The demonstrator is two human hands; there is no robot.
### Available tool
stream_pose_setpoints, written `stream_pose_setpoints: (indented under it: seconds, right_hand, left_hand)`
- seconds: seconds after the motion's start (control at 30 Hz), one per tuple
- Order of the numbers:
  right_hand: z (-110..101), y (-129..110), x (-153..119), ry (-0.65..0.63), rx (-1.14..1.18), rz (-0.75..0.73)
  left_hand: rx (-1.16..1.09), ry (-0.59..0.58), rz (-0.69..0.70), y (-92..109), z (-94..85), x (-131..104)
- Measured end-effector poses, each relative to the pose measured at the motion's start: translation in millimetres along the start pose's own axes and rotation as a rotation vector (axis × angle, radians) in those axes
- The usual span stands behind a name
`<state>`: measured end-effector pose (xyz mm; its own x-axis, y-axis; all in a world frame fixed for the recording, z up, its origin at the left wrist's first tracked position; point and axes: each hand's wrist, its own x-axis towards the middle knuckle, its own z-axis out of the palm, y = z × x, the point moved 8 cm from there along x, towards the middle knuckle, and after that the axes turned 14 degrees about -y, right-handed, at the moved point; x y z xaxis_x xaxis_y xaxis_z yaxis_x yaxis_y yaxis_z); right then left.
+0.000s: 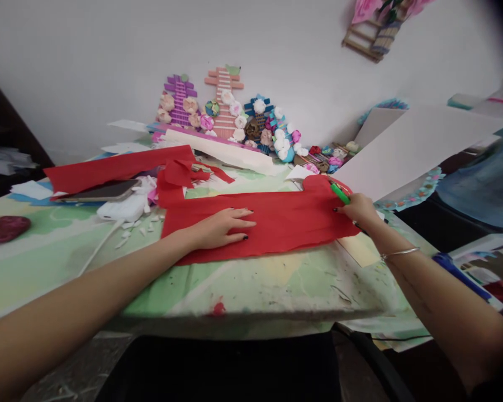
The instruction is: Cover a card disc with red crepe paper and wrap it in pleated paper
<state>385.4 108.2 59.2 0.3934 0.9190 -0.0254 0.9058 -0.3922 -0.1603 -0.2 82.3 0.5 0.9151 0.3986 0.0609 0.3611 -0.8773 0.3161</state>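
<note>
A wide sheet of red paper (276, 223) lies across the near part of the table. My left hand (224, 228) rests flat on its left half, fingers spread. At the sheet's right end, my right hand (358, 209) is closed around a slim bright green tool (340, 193); its exact kind is not clear. A thin dark object shows below that hand, too small to name. Past the sheet's left end lie a long red strip (121, 167) and crumpled red scraps (178, 176).
A phone (100, 191) and a white charger (123, 209) with a cable lie at left, near white paper bits. Decorated stick crafts (224, 106) with paper flowers lean on the wall. A large white sheet (406, 145) rises at right. A chair (235, 368) stands at the front edge.
</note>
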Motion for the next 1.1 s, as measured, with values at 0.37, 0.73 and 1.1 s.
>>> stream_pose_setpoints:
  seconds: [0.37, 0.73, 1.1]
  right_hand:
    - [-32.5, 6.5, -3.5, 0.270, 0.021, -0.024]
    - [54.1, -34.7, -157.2, -0.226, 0.164, -0.695]
    - [57.4, -30.6, -168.0, -0.220, -0.021, -0.722]
  left_hand:
    - [0.030, -0.099, 0.074, 0.8, 17.5, 8.8]
    - [-0.025, -0.096, 0.066, -5.2, 18.5, 10.6]
    - [0.005, -0.069, 0.050, -2.8, 16.9, 9.0]
